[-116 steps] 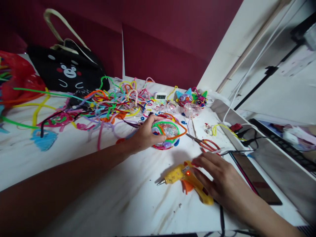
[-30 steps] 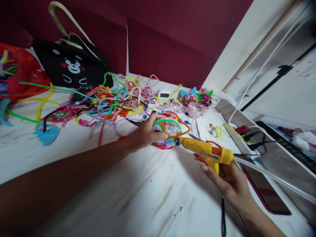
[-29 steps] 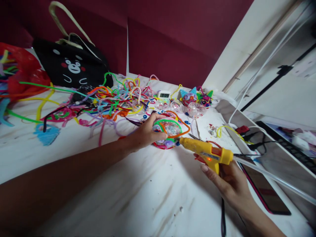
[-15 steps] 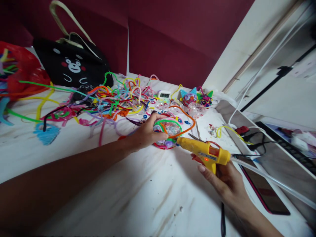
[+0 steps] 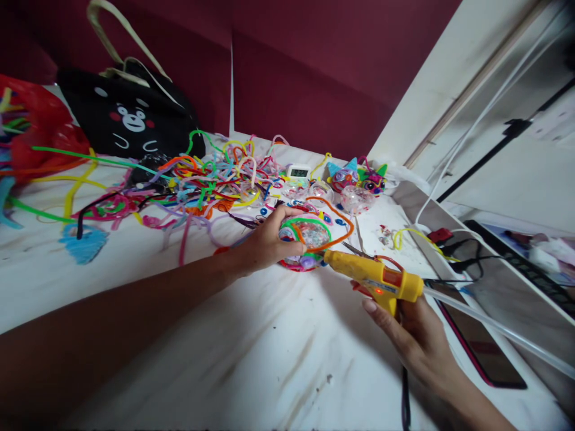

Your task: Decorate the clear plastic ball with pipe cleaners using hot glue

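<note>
My left hand (image 5: pixel 268 241) grips a clear glitter-filled ball (image 5: pixel 308 234) wrapped in green, orange and red pipe cleaners, resting on the white table (image 5: pixel 251 353). My right hand (image 5: pixel 415 338) holds a yellow glue gun (image 5: pixel 376 279) with a lit red light. Its nozzle touches the ball's lower right side. A clear glue stick (image 5: pixel 498 328) sticks out of the gun's back to the right. An orange pipe cleaner (image 5: pixel 338 216) loops up off the ball.
A tangle of coloured pipe cleaners (image 5: pixel 197 179) covers the far table. A black bear bag (image 5: pixel 128 123) and a red bag (image 5: pixel 42 137) sit at far left. Behind the ball stand decorated balls (image 5: pixel 357 179), a small clock (image 5: pixel 299 172), scissors (image 5: pixel 372 256). A phone (image 5: pixel 478 344) lies at right.
My right hand picked the glue gun off the table and brought its nozzle to the ball. Over the last second the orange pipe cleaner loop shifted slightly; my left hand stayed put.
</note>
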